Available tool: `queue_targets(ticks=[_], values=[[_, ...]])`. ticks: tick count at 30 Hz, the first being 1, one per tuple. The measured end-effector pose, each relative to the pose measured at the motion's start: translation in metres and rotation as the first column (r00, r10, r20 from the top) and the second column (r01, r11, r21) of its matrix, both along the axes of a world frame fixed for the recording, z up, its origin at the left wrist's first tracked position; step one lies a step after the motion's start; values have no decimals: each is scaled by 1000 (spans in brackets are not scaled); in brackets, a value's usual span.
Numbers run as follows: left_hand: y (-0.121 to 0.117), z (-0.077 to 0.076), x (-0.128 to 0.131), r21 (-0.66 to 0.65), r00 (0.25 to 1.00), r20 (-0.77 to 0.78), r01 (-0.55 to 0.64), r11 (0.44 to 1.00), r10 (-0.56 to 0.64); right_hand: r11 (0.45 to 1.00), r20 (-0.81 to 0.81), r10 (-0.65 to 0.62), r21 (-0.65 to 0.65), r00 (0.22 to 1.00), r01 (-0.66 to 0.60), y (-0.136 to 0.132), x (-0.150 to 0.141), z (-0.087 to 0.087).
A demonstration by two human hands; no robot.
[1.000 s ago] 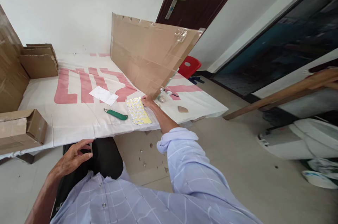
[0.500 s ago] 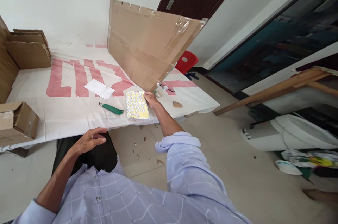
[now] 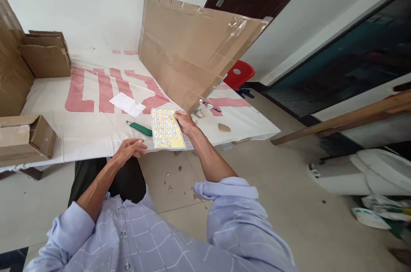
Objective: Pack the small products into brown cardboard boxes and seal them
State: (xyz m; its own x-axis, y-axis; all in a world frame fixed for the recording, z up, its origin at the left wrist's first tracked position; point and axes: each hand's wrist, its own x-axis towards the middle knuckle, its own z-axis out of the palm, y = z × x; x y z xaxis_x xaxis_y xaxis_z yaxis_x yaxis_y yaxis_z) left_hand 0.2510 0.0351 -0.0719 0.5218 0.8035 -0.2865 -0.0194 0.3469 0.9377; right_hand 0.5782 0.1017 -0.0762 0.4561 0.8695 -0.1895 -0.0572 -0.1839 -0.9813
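Note:
My right hand [image 3: 185, 122] grips the upper right edge of a yellow card covered with small white rectangles [image 3: 167, 131]. The card is raised and tilted at the front of the table, its patterned face toward me. My left hand [image 3: 129, 151] hovers at the table's front edge, left of the card, fingers apart and holding nothing. Partly behind the card's left side lies a green utility knife [image 3: 141, 128]. Beyond the knife is a creased white sheet of paper [image 3: 127, 105].
A large cardboard panel [image 3: 195, 49] leans upright behind the card. Cardboard boxes [image 3: 43, 137] stand at the left on the cloth-covered table [image 3: 80, 135]. A tape roll [image 3: 199, 113] and a brown scrap [image 3: 224, 128] lie to the right, with a red chair [image 3: 239, 74] beyond.
My left hand has risen from my lap toward the table edge and the card. My right hand has lifted the card from the tabletop and turned it more upright.

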Motion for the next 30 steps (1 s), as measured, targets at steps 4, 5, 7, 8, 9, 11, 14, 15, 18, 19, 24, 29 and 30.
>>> queue_targets(ticks=[4,5,7,8,9,11,14,15,18,19,24,29,30], values=[[4,-1,1,-13,998,41,-49,999,49,994,-26,110,4,994,-110,-7,-37,1],[4,-1,-2,-13,997,52,-64,998,65,991,-32,131,3,991,-131,-8,-46,2],[2,0,-10,-10,993,70,-94,996,94,986,-41,165,2,985,-165,-10,-61,3],[1,0,-14,-8,991,78,-107,994,107,984,-44,180,1,983,-180,-10,-69,3],[0,1,-18,-7,990,83,-118,993,118,981,-46,195,1,980,-195,-10,-76,4],[-2,2,-27,-6,987,91,-136,991,136,974,-50,227,-4,972,-228,-9,-89,5],[-5,5,-39,-9,982,96,-162,987,162,960,-49,278,-19,959,-279,-8,-106,7],[-6,6,-43,-11,980,97,-171,985,171,955,-45,293,-25,955,-295,-8,-112,8],[-12,8,-55,-21,973,103,-207,978,208,945,-24,323,-37,946,-324,-8,-129,11],[-14,9,-60,-25,969,105,-221,975,222,944,-19,329,-39,944,-329,-7,-134,12],[-22,15,-81,-49,953,111,-279,959,283,932,-38,361,-28,932,-362,-7,-161,21],[-27,25,-99,-27,937,127,-326,945,327,904,-39,426,-21,904,-427,-10,-184,31],[-27,26,-102,-18,933,127,-336,942,336,896,-31,443,-26,896,-444,-11,-188,33]])
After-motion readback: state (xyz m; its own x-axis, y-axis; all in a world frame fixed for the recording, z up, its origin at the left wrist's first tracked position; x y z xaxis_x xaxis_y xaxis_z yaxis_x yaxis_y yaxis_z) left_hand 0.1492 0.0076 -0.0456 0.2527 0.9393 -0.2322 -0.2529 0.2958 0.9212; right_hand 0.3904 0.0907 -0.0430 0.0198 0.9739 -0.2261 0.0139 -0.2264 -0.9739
